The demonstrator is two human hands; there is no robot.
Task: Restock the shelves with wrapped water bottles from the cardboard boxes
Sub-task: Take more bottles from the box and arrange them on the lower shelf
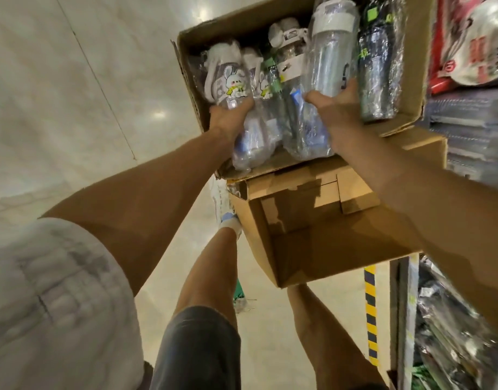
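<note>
An open cardboard box (191, 77) sits on top of a second cardboard box (312, 243) and holds several plastic-wrapped water bottles. My left hand (228, 119) grips the base of a purple rabbit-print bottle (228, 77) at the box's left side. My right hand (335, 108) is closed around the base of a clear wrapped bottle with a white lid (329, 49), lifted above the others. A dark blue bottle with green accents (374, 68) lies at the box's right side.
Store shelves (467, 130) with wrapped goods stand at the right, more wrapped items (450, 333) low down. A yellow-black striped post (371, 311) runs beside the shelf. My legs and white shoe (222, 204) are on the pale tiled floor (73, 94).
</note>
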